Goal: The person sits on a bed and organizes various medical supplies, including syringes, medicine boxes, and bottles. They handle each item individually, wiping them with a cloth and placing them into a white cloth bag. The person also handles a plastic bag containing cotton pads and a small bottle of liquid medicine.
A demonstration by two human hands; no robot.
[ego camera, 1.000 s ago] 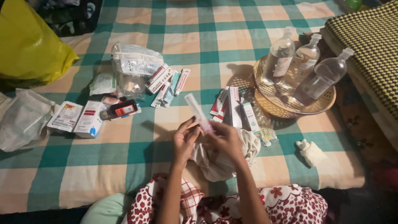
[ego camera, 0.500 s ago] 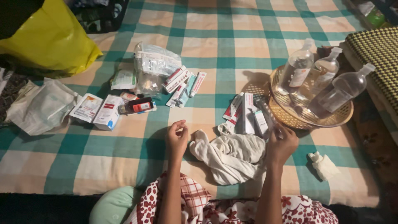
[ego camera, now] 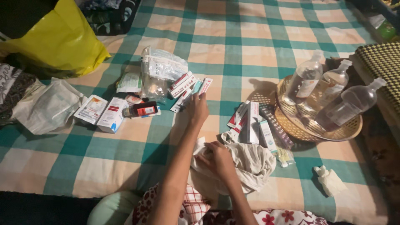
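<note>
Left hand [ego camera: 196, 109] reached the ointment tubes [ego camera: 192, 89], grip unclear; right hand [ego camera: 217, 158] seemingly clutched the white cloth [ego camera: 254, 162], with bare checked sheet [ego camera: 233, 46] beyond.

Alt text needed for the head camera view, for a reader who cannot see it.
A person's left hand reaches to small ointment tube boxes on a green-and-peach checked sheet, while the right hand rests on a crumpled white cloth. A woven basket of clear plastic bottles sits to the right.
</note>
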